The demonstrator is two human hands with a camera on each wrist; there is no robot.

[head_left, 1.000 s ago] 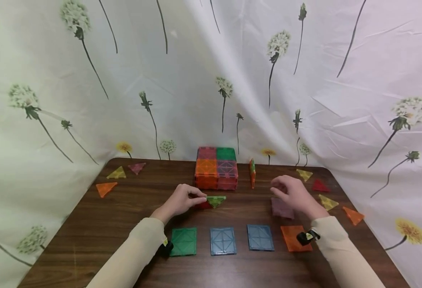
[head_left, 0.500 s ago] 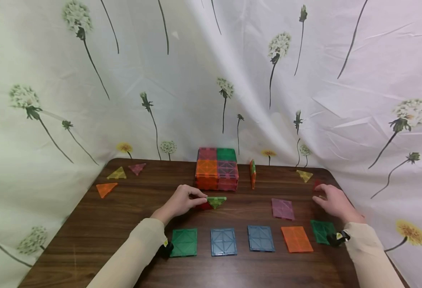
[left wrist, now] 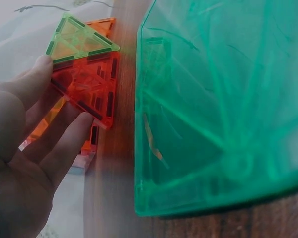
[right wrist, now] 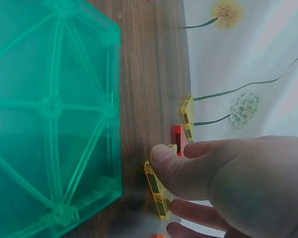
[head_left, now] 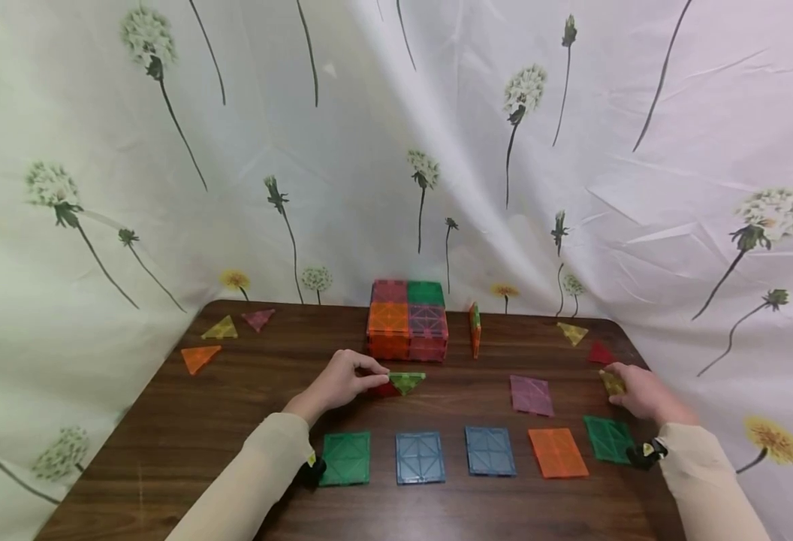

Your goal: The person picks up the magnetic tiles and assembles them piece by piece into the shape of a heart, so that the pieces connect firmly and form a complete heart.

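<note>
My left hand (head_left: 342,379) pinches a translucent red triangular magnetic tile (left wrist: 87,82) at mid-table, thumb on one side and fingers on the other. Along its upper edge the red tile meets a light green triangular tile (head_left: 406,384); the left wrist view shows the two edge to edge. At the right side of the table, my right hand (head_left: 648,396) has thumb and fingers around a yellow triangular tile (head_left: 611,383), pinching it low by the tabletop. A red triangle (head_left: 599,352) lies just beyond those fingers, and farther back rests another yellow triangle (head_left: 573,333).
A block of coloured square tiles (head_left: 407,332) stands at the back centre, beside upright tiles (head_left: 474,330). Flat squares line the front, including an orange one (head_left: 559,453) and a green one (head_left: 345,458); a purple square (head_left: 531,395) lies behind. Triangles (head_left: 200,358) lie far left.
My right hand has moved from above the purple square to the right, past the red triangle, then down to the yellow triangle. My left hand has kept its place and its hold.
</note>
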